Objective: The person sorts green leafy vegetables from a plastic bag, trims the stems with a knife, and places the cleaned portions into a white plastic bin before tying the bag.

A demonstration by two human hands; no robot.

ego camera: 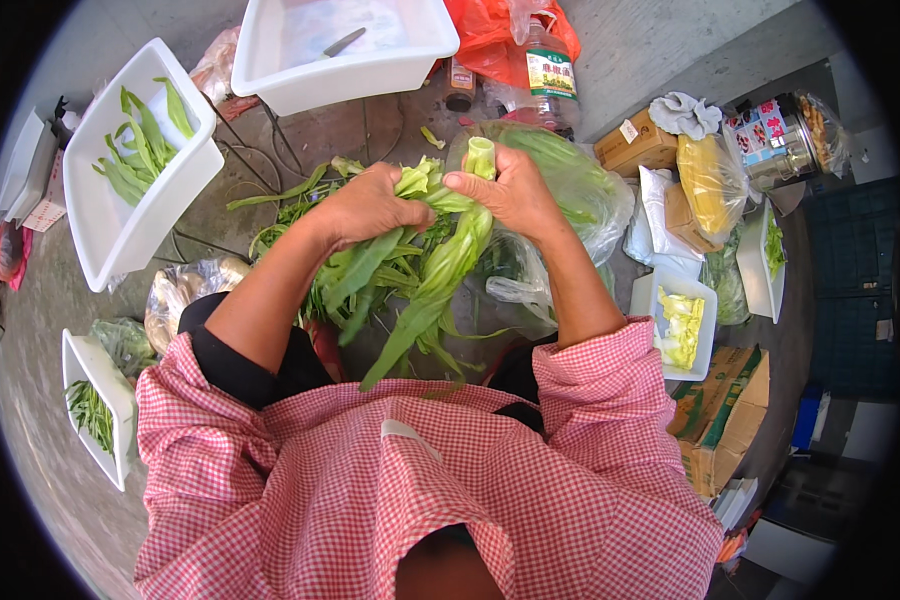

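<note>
My right hand (pixel 516 189) grips a leafy green stem, likely a celtuce stalk (pixel 481 156), with its pale cut end pointing up past the thumb. Long leaves (pixel 442 281) hang from it towards my lap. My left hand (pixel 375 201) is closed on leaves (pixel 418 178) beside the stalk; whether these are still joined to it I cannot tell. Beneath both hands lies a heap of loose greens (pixel 289 225) on the floor. Next to my right forearm, a clear plastic bag (pixel 607 199) holds more leafy greens.
A white tub (pixel 217 159) with long leaves stands at left. Another white tub (pixel 270 90) ahead contains a knife (pixel 343 43). Behind the bag is a large plastic bottle (pixel 551 75). At right are a small tub (pixel 643 300) of yellowish leaves and a cardboard box (pixel 742 420).
</note>
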